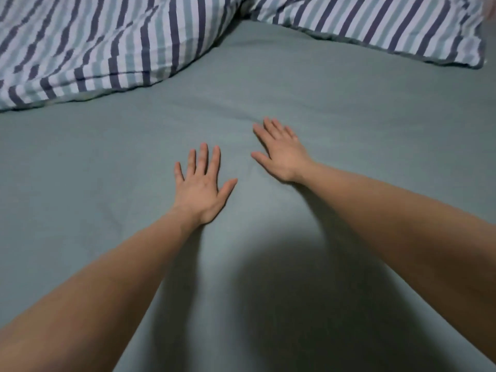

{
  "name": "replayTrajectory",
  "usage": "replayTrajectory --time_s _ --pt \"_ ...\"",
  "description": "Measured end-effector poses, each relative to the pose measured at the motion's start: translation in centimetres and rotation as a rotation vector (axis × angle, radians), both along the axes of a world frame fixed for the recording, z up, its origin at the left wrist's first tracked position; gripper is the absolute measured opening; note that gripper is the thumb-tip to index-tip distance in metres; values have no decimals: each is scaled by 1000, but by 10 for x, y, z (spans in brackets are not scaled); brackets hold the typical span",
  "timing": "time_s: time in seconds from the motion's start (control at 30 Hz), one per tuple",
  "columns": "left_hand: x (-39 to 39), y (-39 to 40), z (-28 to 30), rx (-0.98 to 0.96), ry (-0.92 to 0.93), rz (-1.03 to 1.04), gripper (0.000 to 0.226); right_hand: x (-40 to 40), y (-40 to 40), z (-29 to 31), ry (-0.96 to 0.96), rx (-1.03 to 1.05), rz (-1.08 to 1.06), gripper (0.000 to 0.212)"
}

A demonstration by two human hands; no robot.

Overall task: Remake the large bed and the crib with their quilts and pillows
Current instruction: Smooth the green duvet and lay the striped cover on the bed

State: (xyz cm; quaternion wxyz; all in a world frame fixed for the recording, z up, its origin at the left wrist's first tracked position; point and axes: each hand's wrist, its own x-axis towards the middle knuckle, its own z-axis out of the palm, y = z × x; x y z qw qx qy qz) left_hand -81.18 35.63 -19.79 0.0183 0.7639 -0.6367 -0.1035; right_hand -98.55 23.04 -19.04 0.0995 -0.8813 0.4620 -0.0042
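A grey-green sheet (349,108) covers the large bed and fills most of the view. My left hand (200,187) lies flat on it near the middle, fingers spread and straight. My right hand (281,154) presses flat on the sheet a little farther up and to the right, fingers straight. Both hands hold nothing. Two pillows in blue, teal and white stripes lie at the head of the bed: one pillow (94,41) at the upper left, the other pillow (389,25) at the upper right. No quilt and no crib are in view.
A few shallow creases run across the sheet between my hands and the pillows. My shadow darkens the sheet near the bottom middle. A gap of bare sheet separates the two pillows.
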Motion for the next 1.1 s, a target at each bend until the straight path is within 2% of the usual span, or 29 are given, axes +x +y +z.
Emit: replayTrajectory --time_s 0.1,0.13,0.17,0.23,0.3,0.33,0.4,0.47,0.5,0.53,0.6,0.63,0.67,0.73,0.77,0.8,0.9,1.0,1.1 --pt "6 -13 -9 -58 11 11 74 5 -22 -10 -6 29 -54 66" --pt "6 -6 -12 -46 8 -45 76 2 -17 -14 6 47 -18 67" --pt "6 9 -16 -21 6 -166 79 -3 -3 -19 22 64 78 70" --pt "10 50 -14 27 12 -571 80 -19 42 -19 2 88 472 76" --pt "34 63 -7 -1 12 -856 68 -38 60 -17 23 90 802 71" --pt "46 54 -4 -78 -1 -832 64 -37 52 -17 -8 50 813 68" --pt "61 19 3 -207 -11 -462 65 -20 22 -15 -51 -51 528 69" --pt "63 -13 3 -158 8 -49 72 2 -9 -16 -45 -17 150 70" --pt "57 -19 -3 -72 29 55 75 11 -11 -19 -11 50 59 71" --pt "48 -16 -10 13 48 55 77 14 -2 -21 16 85 110 72" --pt "32 12 -13 78 86 -178 82 3 35 -9 -40 146 430 72" --pt "30 31 -10 13 131 -285 81 -7 50 -4 -93 160 572 70" --pt "34 46 -6 -78 171 -305 79 -17 58 3 -144 150 602 67" --pt "49 68 2 -192 215 -41 80 -33 60 9 -268 108 307 67" --pt "53 83 4 -160 207 75 83 -40 68 8 -247 123 183 69" --pt "53 94 4 -91 168 72 85 -43 77 3 -173 147 151 71" --pt "25 147 -3 21 64 -322 84 -55 146 -10 -35 174 385 77" --pt "10 203 -5 86 -11 -574 80 -84 228 -4 13 160 617 74" --pt "1 274 -3 131 -20 -965 77 -122 320 4 81 279 1054 71"
